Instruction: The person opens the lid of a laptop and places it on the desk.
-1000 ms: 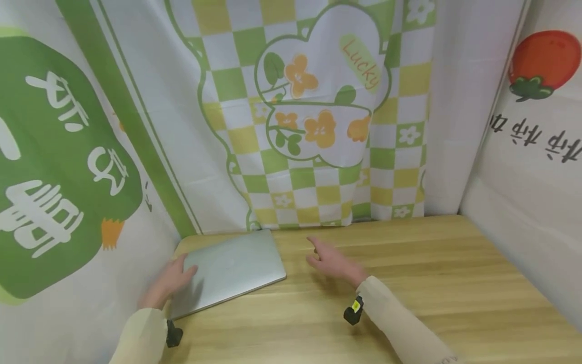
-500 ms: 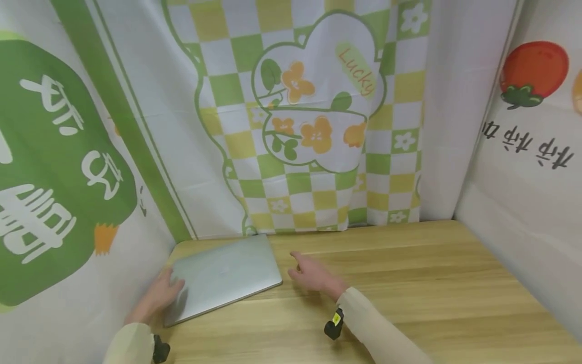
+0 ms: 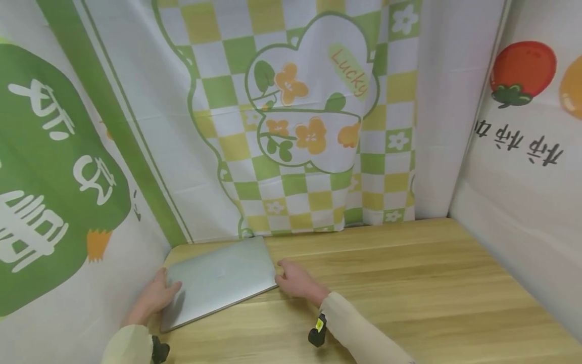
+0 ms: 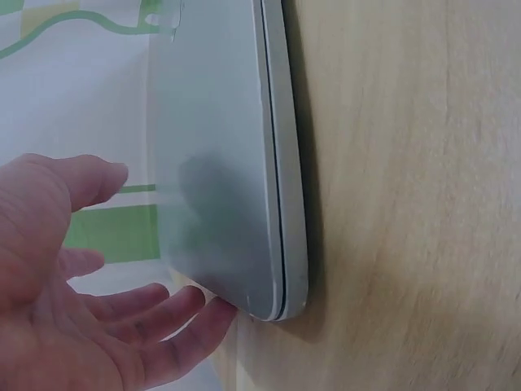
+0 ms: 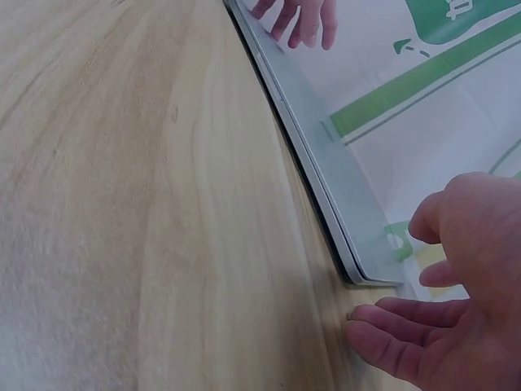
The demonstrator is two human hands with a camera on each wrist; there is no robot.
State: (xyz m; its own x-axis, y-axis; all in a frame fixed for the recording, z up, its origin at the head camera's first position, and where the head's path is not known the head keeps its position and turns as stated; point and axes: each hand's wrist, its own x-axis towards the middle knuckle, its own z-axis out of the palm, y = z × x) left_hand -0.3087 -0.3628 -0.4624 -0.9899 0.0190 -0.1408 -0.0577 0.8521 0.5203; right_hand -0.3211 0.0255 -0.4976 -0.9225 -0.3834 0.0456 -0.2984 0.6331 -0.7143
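Note:
A closed silver laptop (image 3: 223, 280) lies flat on the wooden table (image 3: 391, 283), slightly turned. My left hand (image 3: 155, 297) is at its left side. In the left wrist view the thumb hovers over the lid (image 4: 220, 122), while the relaxed fingers (image 4: 183, 346) reach the side edge near the front corner. My right hand (image 3: 297, 284) is by the laptop's right front corner, thumb and fingers spread apart. Seen from the right wrist, its fingertips (image 5: 370, 342) are low over the table, just outside the corner, with a small gap showing.
A white cloth wall (image 3: 91, 303) with green print stands close beside my left hand. Behind the laptop hangs a green and yellow checked curtain (image 3: 304, 202), down to the table's back edge. Another printed cloth (image 3: 523, 212) borders the right side.
My right hand has moved left and nearer, from the open tabletop to the laptop's right corner. The left hand stays at the laptop's left side. The head view has shifted slightly.

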